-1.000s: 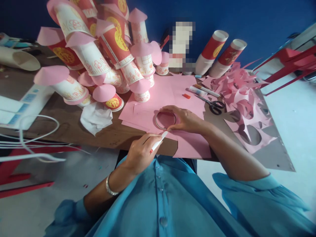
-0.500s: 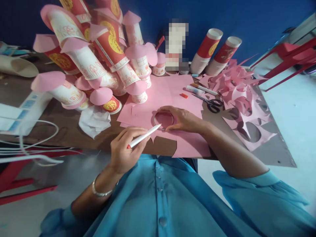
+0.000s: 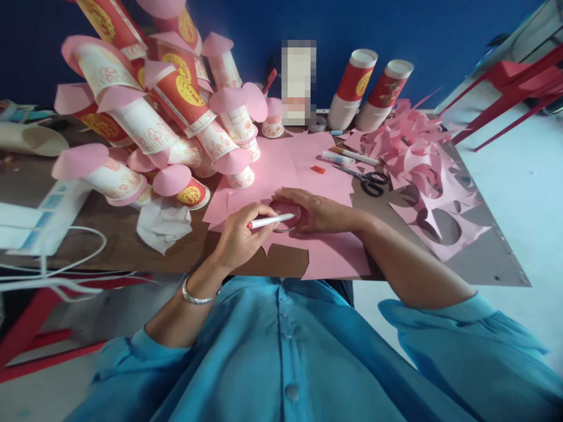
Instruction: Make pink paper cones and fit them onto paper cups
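Note:
My left hand (image 3: 241, 234) grips a white marker (image 3: 270, 221) with a red end; its tip lies over a round ring (image 3: 300, 219) on the pink paper (image 3: 336, 252). Fingers of my right hand (image 3: 323, 212) curve round the ring's far and right sides and hold it against the sheet. Just beyond my hands lies a small red cap (image 3: 318, 169). Black-handled scissors (image 3: 373, 183) rest to the right, near a glue stick (image 3: 338, 158) and another marker (image 3: 356, 155).
Paper-cup towers (image 3: 149, 120) with pink cone tops crowd the left. Two cup stacks (image 3: 345, 105) stand at the back. Pink scraps (image 3: 413, 146) pile up on the right. Crumpled white tissue (image 3: 162, 225) and white cables (image 3: 65, 281) lie left.
My left hand has moved up and right, bringing the marker's tip further over the ring. My right hand still holds the ring. The whole view has shifted slightly.

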The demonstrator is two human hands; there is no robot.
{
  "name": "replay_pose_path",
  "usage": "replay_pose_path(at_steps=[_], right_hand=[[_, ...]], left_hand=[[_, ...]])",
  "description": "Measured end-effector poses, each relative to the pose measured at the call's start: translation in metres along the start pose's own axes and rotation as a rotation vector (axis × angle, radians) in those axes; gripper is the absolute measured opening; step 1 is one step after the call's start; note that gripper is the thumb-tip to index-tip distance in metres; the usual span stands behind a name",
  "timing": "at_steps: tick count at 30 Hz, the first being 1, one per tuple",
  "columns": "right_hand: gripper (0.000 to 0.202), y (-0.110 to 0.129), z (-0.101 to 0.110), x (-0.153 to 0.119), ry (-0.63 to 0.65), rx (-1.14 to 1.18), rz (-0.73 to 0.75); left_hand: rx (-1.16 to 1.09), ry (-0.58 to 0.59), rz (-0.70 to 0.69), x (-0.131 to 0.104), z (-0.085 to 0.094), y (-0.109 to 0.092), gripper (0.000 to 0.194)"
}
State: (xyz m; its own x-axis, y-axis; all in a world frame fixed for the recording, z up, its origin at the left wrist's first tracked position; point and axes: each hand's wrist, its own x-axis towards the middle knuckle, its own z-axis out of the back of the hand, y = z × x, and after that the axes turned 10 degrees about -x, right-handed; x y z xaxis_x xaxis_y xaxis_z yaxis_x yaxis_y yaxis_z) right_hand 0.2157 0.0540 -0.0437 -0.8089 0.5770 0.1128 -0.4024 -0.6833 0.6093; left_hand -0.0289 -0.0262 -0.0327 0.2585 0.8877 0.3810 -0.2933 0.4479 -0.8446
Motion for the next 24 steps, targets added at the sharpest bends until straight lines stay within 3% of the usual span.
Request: replay_pose_path(at_steps=[6, 12, 16, 20, 24], right_hand=[[0.087, -0.003, 0.007, -0.005, -0.051, 0.005, 0.081], [0.049, 0.021, 0.007, -0.007, -0.424, -0.186, 0.185], [0.028, 0.043, 0.003, -0.012, -0.535, -0.465, 0.269], [0.021, 0.052, 0.0, -0.014, -0.478, -0.608, 0.195], [0.014, 0.048, 0.004, -0.018, -0.564, -0.591, 0.076]], left_hand=[[0.086, 0.012, -0.068, 0.002, -0.002, -0.001, 0.006], [0.158, -0.066, -0.207, 0.002, -0.002, -0.007, 0.008], [0.271, -0.105, -0.298, 0.003, -0.002, -0.017, 0.007], [0.254, -0.042, -0.334, 0.008, 0.0, -0.025, 0.011], [0.274, 0.027, -0.28, 0.013, 0.005, -0.016, 0.044]])
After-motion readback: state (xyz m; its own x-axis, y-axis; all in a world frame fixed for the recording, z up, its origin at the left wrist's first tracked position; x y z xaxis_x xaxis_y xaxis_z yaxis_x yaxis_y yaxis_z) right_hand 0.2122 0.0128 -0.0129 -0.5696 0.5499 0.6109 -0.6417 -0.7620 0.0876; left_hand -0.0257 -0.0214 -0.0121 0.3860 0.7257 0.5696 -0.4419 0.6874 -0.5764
